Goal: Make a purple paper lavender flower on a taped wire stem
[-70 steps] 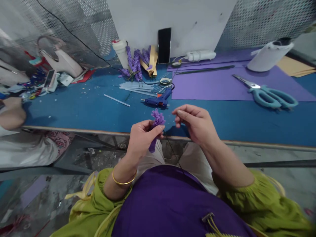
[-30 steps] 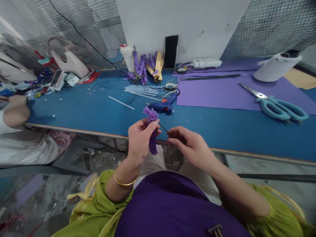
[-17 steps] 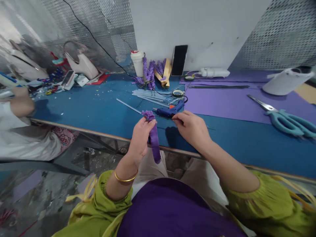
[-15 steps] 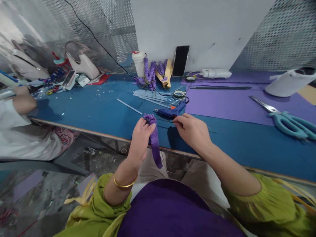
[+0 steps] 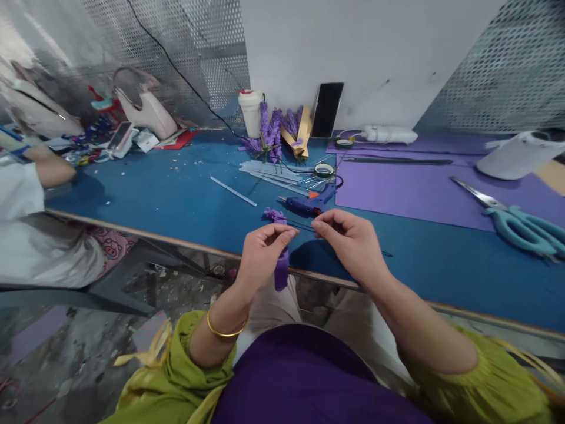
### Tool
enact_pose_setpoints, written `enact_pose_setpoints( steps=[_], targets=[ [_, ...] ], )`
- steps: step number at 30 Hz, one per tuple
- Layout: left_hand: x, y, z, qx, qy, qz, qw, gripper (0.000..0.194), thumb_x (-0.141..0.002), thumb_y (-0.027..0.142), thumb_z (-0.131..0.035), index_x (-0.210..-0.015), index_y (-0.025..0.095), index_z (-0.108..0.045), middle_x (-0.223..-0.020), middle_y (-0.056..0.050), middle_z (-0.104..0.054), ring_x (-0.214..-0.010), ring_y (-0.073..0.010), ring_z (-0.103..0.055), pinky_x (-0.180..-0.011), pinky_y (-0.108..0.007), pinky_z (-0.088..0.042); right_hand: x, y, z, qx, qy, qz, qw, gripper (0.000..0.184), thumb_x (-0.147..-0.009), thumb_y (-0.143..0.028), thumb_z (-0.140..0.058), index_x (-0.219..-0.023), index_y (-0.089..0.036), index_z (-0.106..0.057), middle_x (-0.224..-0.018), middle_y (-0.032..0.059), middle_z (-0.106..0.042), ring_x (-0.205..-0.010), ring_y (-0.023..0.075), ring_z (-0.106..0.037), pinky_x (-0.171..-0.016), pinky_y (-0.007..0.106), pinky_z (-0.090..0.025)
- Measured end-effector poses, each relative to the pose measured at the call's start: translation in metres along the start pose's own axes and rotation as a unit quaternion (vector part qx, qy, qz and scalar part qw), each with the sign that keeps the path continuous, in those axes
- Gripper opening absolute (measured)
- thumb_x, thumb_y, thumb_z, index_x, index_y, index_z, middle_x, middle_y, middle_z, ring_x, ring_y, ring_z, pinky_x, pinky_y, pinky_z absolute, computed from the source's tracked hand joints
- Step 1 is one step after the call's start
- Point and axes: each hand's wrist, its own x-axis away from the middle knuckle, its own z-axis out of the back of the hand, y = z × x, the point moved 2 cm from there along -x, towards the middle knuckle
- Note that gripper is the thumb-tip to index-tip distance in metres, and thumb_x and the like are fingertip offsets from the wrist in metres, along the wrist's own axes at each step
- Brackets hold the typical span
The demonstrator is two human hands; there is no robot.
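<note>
The left hand (image 5: 267, 253) is closed on the purple strip (image 5: 281, 277), thumb and fingertips brought together; the thumb hides the exact contact. The right hand (image 5: 346, 235) grips the dark stem (image 5: 301, 224) between thumb and forefinger, with the other fingers curled. Both hands are near the front edge of the blue table (image 5: 176, 200), fingertips facing one another and just apart.

Governing relation: the stem spans the gap between the hands, its long axis running left to right, almost square to the strip. The strip's long axis points from the table toward the person. Its gathered far end lies just beyond the left hand's fingers; its tail hangs below that hand, past the table edge. The left hand is the nearer to the strip; the right hand is to the right of it.

Appearance: the strip is deep purple, crumpled and ruffled at the far end, flatter along the tail. The stem is thin and nearly straight. A blue glue gun (image 5: 304, 205) lies on the table just beyond the stem
</note>
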Motion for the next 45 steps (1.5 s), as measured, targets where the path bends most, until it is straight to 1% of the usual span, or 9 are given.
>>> enact_pose_setpoints(
  steps=[2, 5, 11, 18, 24, 30, 33, 38, 45],
  targets=[
    [-0.002, 0.000, 0.000, 0.045, 0.007, 0.007, 0.999, 0.012, -0.079, 0.029, -0.071, -0.082, 0.019, -0.077, -0.081, -0.004, -0.075, -0.078, -0.0138, -0.066, -0.075, -0.025, -0.050, 0.003, -0.001, -0.009, -0.120, -0.044, -0.072, 0.989, 0.026, -0.082, -0.041, -0.067, -0.071, -0.018, -0.064, -0.059, -0.0013, -0.058, -0.055, 0.0123, -0.052, -0.056, 0.026, -0.041],
    [-0.002, 0.001, -0.001, 0.085, 0.011, 0.011, 0.996, 0.010, -0.076, 0.028, -0.074, -0.080, 0.020, -0.078, -0.078, -0.003, -0.075, -0.073, -0.0122, -0.064, -0.073, -0.025, -0.050, 0.005, 0.001, -0.021, -0.196, -0.076, -0.119, 0.970, 0.034, -0.077, -0.047, -0.071, -0.067, -0.017, -0.060, -0.055, -0.0027, -0.054, -0.050, 0.0100, -0.046, -0.050, 0.025, -0.038],
    [-0.001, -0.005, -0.005, 0.093, 0.047, 0.022, 0.994, 0.009, -0.069, 0.025, -0.081, -0.075, 0.019, -0.077, -0.074, -0.001, -0.074, -0.067, -0.0097, -0.060, -0.067, -0.022, -0.047, 0.009, 0.005, -0.033, -0.150, -0.030, -0.108, 0.982, 0.036, -0.076, -0.048, -0.071, -0.063, -0.018, -0.055, -0.052, -0.0040, -0.048, -0.049, 0.0100, -0.044, -0.048, 0.024, -0.036],
    [-0.002, -0.017, -0.006, 0.033, 0.113, -0.035, 0.992, 0.013, -0.077, 0.031, -0.075, -0.076, 0.017, -0.074, -0.068, 0.002, -0.066, -0.063, -0.0082, -0.052, -0.062, -0.020, -0.043, 0.013, -0.002, -0.039, -0.108, 0.028, -0.063, 0.992, 0.035, -0.082, -0.041, -0.065, -0.059, -0.019, -0.050, -0.054, -0.0045, -0.044, -0.051, 0.0091, -0.041, -0.049, 0.024, -0.033],
    [-0.002, -0.013, -0.007, 0.025, 0.075, -0.025, 0.997, 0.017, -0.084, 0.032, -0.069, -0.078, 0.017, -0.071, -0.073, 0.000, -0.067, -0.067, -0.0101, -0.056, -0.066, -0.022, -0.044, 0.012, 0.000, -0.037, -0.185, 0.014, -0.075, 0.980, 0.028, -0.081, -0.037, -0.067, -0.063, -0.018, -0.058, -0.053, -0.0035, -0.053, -0.050, 0.0095, -0.046, -0.049, 0.024, -0.038],
    [-0.002, -0.009, -0.008, -0.003, 0.011, -0.016, 1.000, 0.022, -0.084, 0.035, -0.069, -0.073, 0.016, -0.066, -0.069, 0.002, -0.063, -0.067, -0.0100, -0.052, -0.066, -0.022, -0.041, 0.015, -0.002, -0.036, -0.223, 0.056, -0.026, 0.973, 0.007, -0.076, -0.025, -0.073, -0.082, -0.020, -0.072, -0.076, 0.0006, -0.068, -0.064, 0.0122, -0.059, -0.058, 0.025, -0.048],
    [-0.002, -0.006, -0.008, -0.025, -0.016, -0.012, 0.999, 0.027, -0.083, 0.038, -0.069, -0.068, 0.016, -0.062, -0.065, 0.003, -0.058, -0.064, -0.0098, -0.048, -0.063, -0.022, -0.039, 0.017, -0.005, -0.034, -0.193, 0.066, 0.008, 0.979, 0.005, -0.077, -0.023, -0.072, -0.072, -0.020, -0.070, -0.073, 0.0006, -0.066, -0.065, 0.0130, -0.058, -0.059, 0.026, -0.047],
    [-0.002, -0.003, -0.008, -0.058, -0.040, 0.004, 0.998, 0.031, -0.084, 0.042, -0.067, -0.066, 0.017, -0.061, -0.067, 0.001, -0.059, -0.066, -0.0112, -0.050, -0.065, -0.023, -0.040, 0.019, -0.006, -0.030, -0.149, 0.075, -0.001, 0.986, 0.016, -0.082, -0.024, -0.065, -0.067, -0.019, -0.062, -0.064, -0.0015, -0.058, -0.054, 0.0108, -0.050, -0.053, 0.026, -0.040],
    [-0.002, -0.004, -0.007, -0.022, -0.004, -0.031, 0.999, 0.017, -0.086, 0.033, -0.066, -0.079, 0.019, -0.073, -0.078, -0.001, -0.070, -0.077, -0.0132, -0.061, -0.075, -0.024, -0.046, 0.016, 0.003, -0.032, -0.179, 0.022, -0.034, 0.983, 0.031, -0.089, -0.034, -0.056, -0.062, -0.020, -0.050, -0.055, -0.0045, -0.043, -0.054, 0.0106, -0.042, -0.054, 0.026, -0.034]
  ],
)
